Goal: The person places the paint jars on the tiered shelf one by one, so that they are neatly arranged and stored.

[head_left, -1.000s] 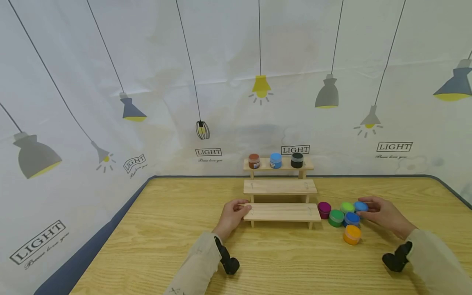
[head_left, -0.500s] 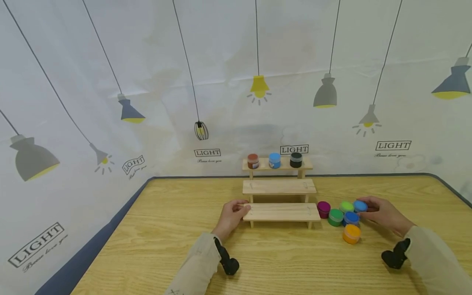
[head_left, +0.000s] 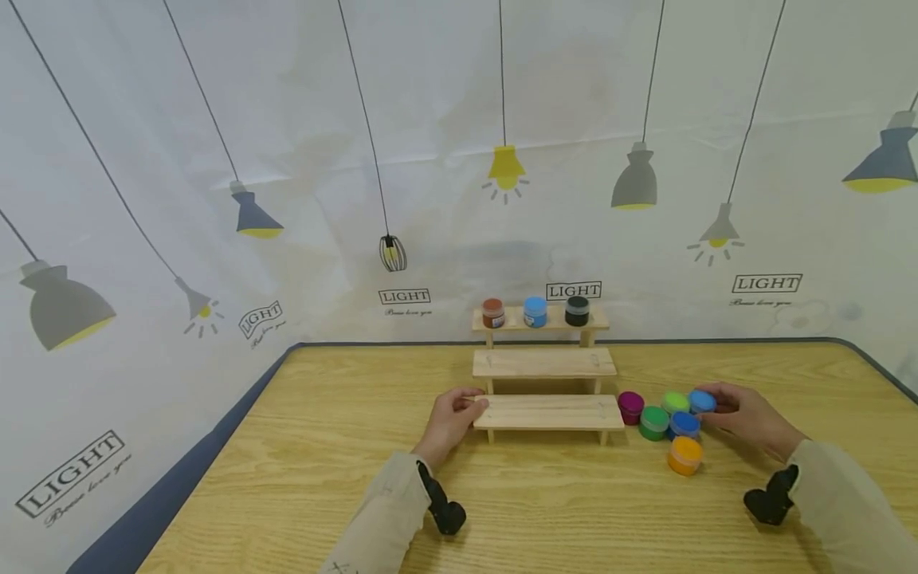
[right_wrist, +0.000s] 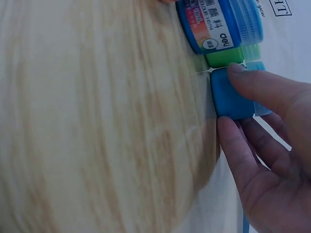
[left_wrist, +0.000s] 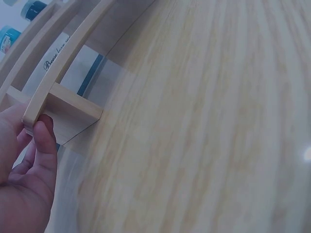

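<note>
A three-step wooden stand (head_left: 545,414) rests on the table. My left hand (head_left: 450,421) grips the left end of its lowest step; the left wrist view has thumb and fingers around the board's end (left_wrist: 36,109). To the right of the stand, my right hand (head_left: 753,418) holds a light blue paint jar (head_left: 701,401) between thumb and fingers, plainly seen in the right wrist view (right_wrist: 233,94). Beside that jar sit a light green jar (head_left: 675,402), a dark blue jar (head_left: 684,426), a green jar (head_left: 653,423), a purple jar (head_left: 631,407) and an orange jar (head_left: 685,456).
Along the stand's top step are a brown jar (head_left: 492,313), a blue jar (head_left: 535,312) and a black jar (head_left: 577,311). The middle step (head_left: 543,363) is bare wood. A lamp-printed sheet (head_left: 459,199) hangs behind the wood-grain table (head_left: 559,502).
The head view shifts very slightly. Both hands, the stand and the jars keep their places.
</note>
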A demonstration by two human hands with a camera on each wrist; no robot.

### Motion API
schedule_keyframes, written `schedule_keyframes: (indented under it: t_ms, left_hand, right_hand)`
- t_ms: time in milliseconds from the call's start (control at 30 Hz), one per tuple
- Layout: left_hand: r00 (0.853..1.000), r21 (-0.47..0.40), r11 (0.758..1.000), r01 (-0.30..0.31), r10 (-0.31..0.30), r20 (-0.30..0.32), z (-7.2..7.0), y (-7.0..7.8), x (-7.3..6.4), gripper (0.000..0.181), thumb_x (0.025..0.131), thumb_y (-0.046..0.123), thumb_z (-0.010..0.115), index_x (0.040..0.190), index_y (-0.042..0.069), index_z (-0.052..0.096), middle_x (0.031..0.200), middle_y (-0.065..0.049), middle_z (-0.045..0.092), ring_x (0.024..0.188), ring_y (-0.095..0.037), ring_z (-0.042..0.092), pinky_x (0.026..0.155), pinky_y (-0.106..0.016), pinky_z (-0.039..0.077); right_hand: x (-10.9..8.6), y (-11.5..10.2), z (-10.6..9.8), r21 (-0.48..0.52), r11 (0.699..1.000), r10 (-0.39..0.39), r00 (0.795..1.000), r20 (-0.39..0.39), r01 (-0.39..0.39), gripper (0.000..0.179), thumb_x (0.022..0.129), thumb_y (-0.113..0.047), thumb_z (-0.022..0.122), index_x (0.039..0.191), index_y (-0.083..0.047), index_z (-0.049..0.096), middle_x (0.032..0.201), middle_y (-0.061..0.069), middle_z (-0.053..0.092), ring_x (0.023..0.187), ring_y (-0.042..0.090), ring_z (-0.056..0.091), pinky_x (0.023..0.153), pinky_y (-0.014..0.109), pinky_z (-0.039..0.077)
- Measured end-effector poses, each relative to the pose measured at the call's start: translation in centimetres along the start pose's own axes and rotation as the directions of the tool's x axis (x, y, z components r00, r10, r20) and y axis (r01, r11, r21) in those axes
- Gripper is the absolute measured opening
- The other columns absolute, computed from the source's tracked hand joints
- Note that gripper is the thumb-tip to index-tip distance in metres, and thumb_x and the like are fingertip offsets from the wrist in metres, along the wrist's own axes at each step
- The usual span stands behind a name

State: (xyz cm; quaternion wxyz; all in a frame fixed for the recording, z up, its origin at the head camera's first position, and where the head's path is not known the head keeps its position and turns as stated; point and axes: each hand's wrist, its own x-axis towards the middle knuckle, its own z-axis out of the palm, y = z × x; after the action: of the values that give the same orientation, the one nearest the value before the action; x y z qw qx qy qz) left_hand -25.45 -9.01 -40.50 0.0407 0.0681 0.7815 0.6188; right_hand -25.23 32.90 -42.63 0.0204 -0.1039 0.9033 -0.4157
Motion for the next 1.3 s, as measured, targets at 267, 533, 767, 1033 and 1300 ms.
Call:
schedule_keyframes:
  t_ms: [267, 533, 767, 1033, 1300]
  left_hand:
    - [1.0, -0.012, 1.0, -0.002, 0.002, 0.003, -0.1, -0.4, 0.2, 0.028, 0.089, 0.013, 0.055, 0.111, -0.005, 0.056, 0.077, -0.007, 0.057, 0.062, -0.014, 0.047, 0.058, -0.031, 0.044]
    - [1.0, -0.02, 1.0, 0.0, 0.0, 0.008, -0.1, -0.6, 0.3, 0.028, 0.089, 0.013, 0.055, 0.11, -0.005, 0.056, 0.078, -0.008, 0.057, 0.062, -0.015, 0.048, 0.058, -0.032, 0.044]
    - [1.0, -0.027, 1.0, 0.007, -0.007, -0.003, 0.0, -3.1, 1.9, 0.03, 0.087, 0.021, 0.059, 0.109, 0.002, 0.059, 0.077, -0.003, 0.057, 0.061, -0.012, 0.049, 0.055, -0.027, 0.043]
    - [1.0, -0.003, 1.0, 0.006, -0.006, -0.02, 0.0, -3.0, 1.9, 0.028, 0.086, 0.021, 0.059, 0.107, 0.002, 0.06, 0.075, -0.003, 0.057, 0.06, -0.011, 0.048, 0.054, -0.026, 0.043]
    - [1.0, -0.011, 1.0, 0.021, -0.021, -0.017, 0.1, -2.9, 1.9, 0.028, 0.086, 0.022, 0.059, 0.108, 0.003, 0.06, 0.076, -0.003, 0.057, 0.06, -0.011, 0.049, 0.055, -0.026, 0.043]
  right_hand:
    - [0.0, 0.3, -0.1, -0.032, 0.999, 0.026, 1.0, -0.001, -0.026, 0.054, 0.085, -0.021, 0.061, 0.121, 0.014, 0.042, 0.112, 0.028, 0.05, 0.088, 0.013, 0.053, 0.071, 0.026, 0.048]
    - [-0.3, 0.7, -0.6, -0.043, 0.997, 0.061, 0.998, -0.004, -0.061, 0.063, 0.085, -0.033, 0.059, 0.124, 0.012, 0.04, 0.117, 0.029, 0.047, 0.091, 0.016, 0.054, 0.074, 0.031, 0.048]
    - [-0.9, -0.2, -1.6, -0.078, 0.994, 0.071, 0.997, -0.037, -0.073, 0.065, 0.086, -0.035, 0.057, 0.127, 0.012, 0.037, 0.118, 0.031, 0.045, 0.097, 0.033, 0.052, 0.072, 0.034, 0.048]
    - [-0.9, -1.6, -2.5, -0.091, 0.995, 0.046, 0.997, -0.054, -0.051, 0.065, 0.087, -0.033, 0.057, 0.127, 0.013, 0.035, 0.117, 0.032, 0.045, 0.09, 0.016, 0.053, 0.071, 0.034, 0.048]
    - [-0.7, -3.5, -2.5, -0.113, 0.993, 0.029, 0.997, -0.067, -0.036, 0.065, 0.086, -0.035, 0.057, 0.127, 0.011, 0.037, 0.117, 0.03, 0.047, 0.091, 0.016, 0.054, 0.074, 0.037, 0.048]
